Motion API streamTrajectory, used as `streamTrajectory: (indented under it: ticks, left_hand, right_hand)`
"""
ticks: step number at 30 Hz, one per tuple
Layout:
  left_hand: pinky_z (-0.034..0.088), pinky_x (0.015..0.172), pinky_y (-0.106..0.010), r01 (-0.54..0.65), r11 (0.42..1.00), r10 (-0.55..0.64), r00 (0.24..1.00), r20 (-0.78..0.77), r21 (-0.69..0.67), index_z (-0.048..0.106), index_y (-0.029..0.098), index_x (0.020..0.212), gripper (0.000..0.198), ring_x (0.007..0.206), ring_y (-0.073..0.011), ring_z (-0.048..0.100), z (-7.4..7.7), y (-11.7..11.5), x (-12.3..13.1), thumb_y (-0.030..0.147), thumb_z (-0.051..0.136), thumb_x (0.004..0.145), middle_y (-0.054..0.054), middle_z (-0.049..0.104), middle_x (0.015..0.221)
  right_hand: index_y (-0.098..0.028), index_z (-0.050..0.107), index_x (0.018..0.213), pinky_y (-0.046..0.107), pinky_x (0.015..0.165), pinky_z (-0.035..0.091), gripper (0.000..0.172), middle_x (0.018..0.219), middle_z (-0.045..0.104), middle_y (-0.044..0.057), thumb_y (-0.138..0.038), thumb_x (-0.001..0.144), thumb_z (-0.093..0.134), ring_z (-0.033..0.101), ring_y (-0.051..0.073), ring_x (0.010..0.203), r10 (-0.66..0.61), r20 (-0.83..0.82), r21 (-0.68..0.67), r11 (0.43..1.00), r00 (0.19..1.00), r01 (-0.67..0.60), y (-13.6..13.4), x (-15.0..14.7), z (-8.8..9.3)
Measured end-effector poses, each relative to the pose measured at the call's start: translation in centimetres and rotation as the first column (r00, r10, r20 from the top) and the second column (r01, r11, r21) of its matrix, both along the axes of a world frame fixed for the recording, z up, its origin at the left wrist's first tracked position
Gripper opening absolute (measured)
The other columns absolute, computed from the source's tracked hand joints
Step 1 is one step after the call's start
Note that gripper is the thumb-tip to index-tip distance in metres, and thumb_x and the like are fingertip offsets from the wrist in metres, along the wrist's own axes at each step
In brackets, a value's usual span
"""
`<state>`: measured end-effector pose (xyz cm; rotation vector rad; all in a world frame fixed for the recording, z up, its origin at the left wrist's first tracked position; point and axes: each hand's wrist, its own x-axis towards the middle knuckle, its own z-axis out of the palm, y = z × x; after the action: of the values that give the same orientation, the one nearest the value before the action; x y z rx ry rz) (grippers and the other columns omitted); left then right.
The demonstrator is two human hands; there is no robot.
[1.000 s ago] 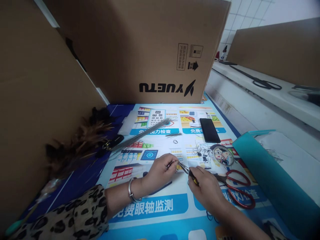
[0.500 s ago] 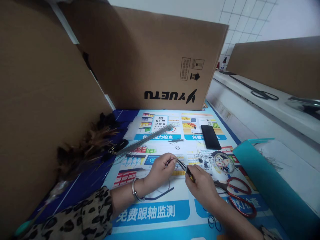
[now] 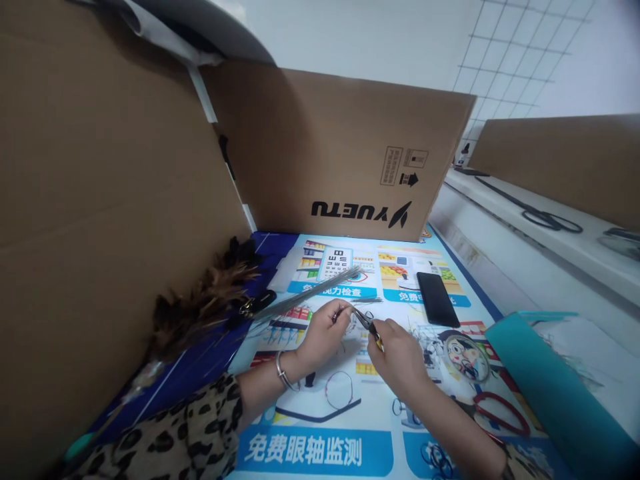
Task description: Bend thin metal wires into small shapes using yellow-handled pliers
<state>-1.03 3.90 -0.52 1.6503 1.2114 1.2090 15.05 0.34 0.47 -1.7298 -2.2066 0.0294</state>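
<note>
My left hand (image 3: 323, 333) is closed in a pinch on a thin wire piece held just above the printed poster (image 3: 320, 453) on the table. My right hand (image 3: 397, 357) grips small pliers (image 3: 367, 325) with a yellow-and-black handle; their tips meet the wire at my left fingertips. A silver bangle sits on my left wrist, and the sleeve has a leopard print. Under my hands a small wire loop (image 3: 339, 390) lies on the poster.
A bundle of straight wires (image 3: 305, 297) and a feather duster (image 3: 200, 310) lie to the left. A black phone (image 3: 437, 299), a round tin (image 3: 467, 353), red scissors (image 3: 503, 413) and a teal folder (image 3: 555, 393) are on the right. Cardboard boxes (image 3: 345, 160) wall the left and back.
The camera has tilted up, so everything sits lower and closer in view. My hands stay joined at the wire and pliers and have lifted slightly away from me.
</note>
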Motion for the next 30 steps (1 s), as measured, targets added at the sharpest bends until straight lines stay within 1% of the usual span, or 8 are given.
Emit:
streamTrajectory:
  ticks: [7, 11, 15, 17, 20, 25, 30]
  left_hand:
    - [0.035, 0.06, -0.02, -0.017, 1.0, 0.018, 0.999, 0.039, -0.007, 0.05, 0.016, 0.073, 0.018, 0.062, -0.0097, 0.043, -0.3, 1.0, -0.5, 0.026, 0.04, 0.084, 0.002, 0.048, 0.065]
    - [0.035, 0.059, -0.02, -0.024, 0.999, 0.026, 0.995, 0.098, -0.022, 0.049, 0.016, 0.071, 0.018, 0.06, -0.0091, 0.042, -1.0, 1.5, -0.5, 0.027, 0.042, 0.083, 0.003, 0.046, 0.063]
    - [0.035, 0.058, -0.02, -0.022, 0.998, 0.031, 0.988, 0.151, -0.058, 0.052, 0.016, 0.077, 0.018, 0.059, -0.0087, 0.043, -1.8, 2.0, -0.5, 0.029, 0.042, 0.084, 0.003, 0.047, 0.063]
    - [0.035, 0.058, -0.02, -0.024, 0.998, 0.035, 0.986, 0.162, -0.066, 0.053, 0.016, 0.08, 0.019, 0.059, -0.0087, 0.043, -2.1, 2.2, -0.5, 0.03, 0.042, 0.084, 0.003, 0.047, 0.062]
    - [0.035, 0.058, -0.02, -0.033, 0.998, 0.042, 0.987, 0.154, -0.06, 0.053, 0.016, 0.079, 0.02, 0.058, -0.0088, 0.043, -2.4, 2.5, -0.7, 0.031, 0.042, 0.085, 0.003, 0.047, 0.061]
    - [0.036, 0.061, -0.021, -0.064, 0.998, 0.065, 0.993, 0.103, -0.01, 0.052, 0.016, 0.076, 0.019, 0.061, -0.0095, 0.044, -2.6, 3.2, -1.0, 0.03, 0.041, 0.085, 0.003, 0.049, 0.063]
    - [0.038, 0.065, -0.022, -0.058, 0.998, 0.055, 0.996, 0.063, 0.041, 0.055, 0.016, 0.083, 0.018, 0.066, -0.0113, 0.047, -2.8, 3.8, -1.4, 0.027, 0.041, 0.085, 0.001, 0.053, 0.069]
  right_hand:
    - [-0.02, 0.053, 0.086, 0.023, 0.057, 0.028, 0.011, 0.084, 0.057, 0.001, -0.023, 0.082, 0.044, 0.051, 0.013, 0.069, 0.003, 0.016, -0.053, 0.999, 1.0, -0.002, 1.5, -0.8, 0.1]
    - [-0.021, 0.053, 0.087, 0.024, 0.058, 0.027, 0.011, 0.084, 0.056, 0.0, -0.024, 0.081, 0.044, 0.052, 0.013, 0.072, -0.007, 0.013, -0.075, 0.997, 1.0, 0.008, 2.2, -1.1, -0.2]
    - [-0.022, 0.052, 0.089, 0.024, 0.056, 0.024, 0.013, 0.085, 0.056, 0.0, -0.027, 0.082, 0.043, 0.051, 0.012, 0.068, -0.012, -0.001, -0.118, 0.993, 1.0, 0.012, 2.7, -1.2, -0.5]
    - [-0.022, 0.052, 0.09, 0.024, 0.057, 0.024, 0.013, 0.085, 0.056, 0.0, -0.028, 0.082, 0.042, 0.051, 0.013, 0.069, -0.002, -0.008, -0.124, 0.992, 1.0, 0.001, 3.0, -1.2, -0.5]
    - [-0.022, 0.053, 0.091, 0.024, 0.06, 0.026, 0.015, 0.087, 0.056, 0.001, -0.028, 0.083, 0.042, 0.052, 0.014, 0.075, 0.009, -0.008, -0.118, 0.993, 1.0, -0.01, 3.3, -1.3, -0.4]
    - [-0.023, 0.053, 0.094, 0.024, 0.062, 0.028, 0.017, 0.088, 0.057, 0.002, -0.026, 0.082, 0.041, 0.053, 0.015, 0.079, 0.017, -0.004, -0.108, 0.994, 1.0, -0.018, 4.0, -1.7, -0.7]
    - [-0.022, 0.053, 0.093, 0.024, 0.062, 0.028, 0.017, 0.089, 0.057, 0.002, -0.025, 0.082, 0.041, 0.053, 0.015, 0.078, 0.029, -0.014, -0.115, 0.993, 0.999, -0.031, 4.6, -1.7, -1.6]
